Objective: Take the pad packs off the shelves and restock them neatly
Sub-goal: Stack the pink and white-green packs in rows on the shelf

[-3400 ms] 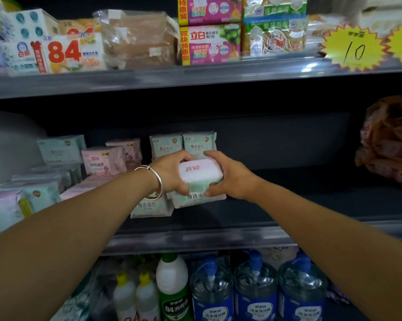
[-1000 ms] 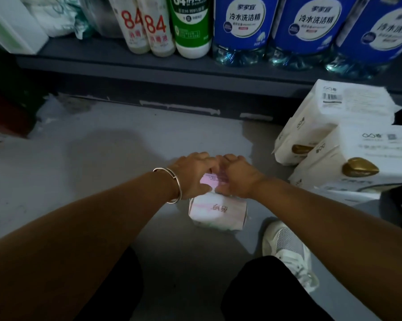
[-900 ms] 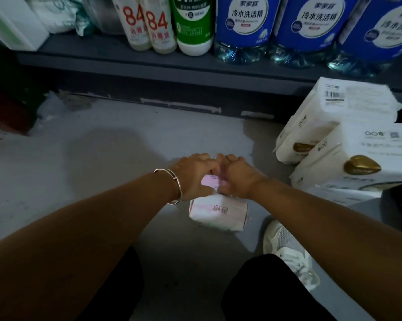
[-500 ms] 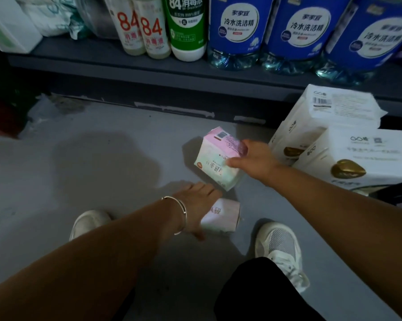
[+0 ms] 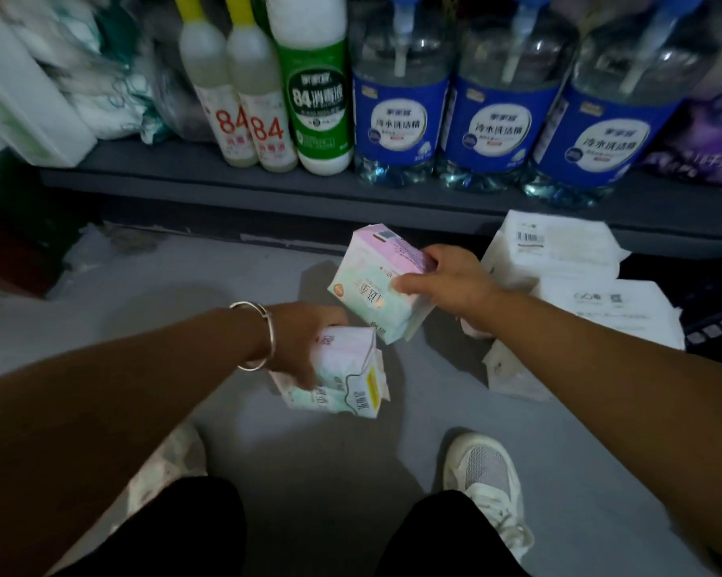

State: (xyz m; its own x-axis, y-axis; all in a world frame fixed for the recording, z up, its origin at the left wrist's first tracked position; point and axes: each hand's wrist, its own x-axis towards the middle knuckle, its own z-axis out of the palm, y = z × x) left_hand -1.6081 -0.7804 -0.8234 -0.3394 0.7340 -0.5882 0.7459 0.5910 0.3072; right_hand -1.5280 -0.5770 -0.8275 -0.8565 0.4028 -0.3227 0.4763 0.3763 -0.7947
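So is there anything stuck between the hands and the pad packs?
No. The right hand already grips one pad pack, and the left hand holds another pack low over the floor. Nothing sits between them.

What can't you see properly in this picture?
Head view only:
- Lower pad pack: the left hand covers part of it, so I cannot tell if it rests on the floor.
- Upper pad pack: its small print is too tiny to read, and the right hand hides one end.
- Things on the shelf's left: blurred.
- Blue bottles: tops cut off by the edge.
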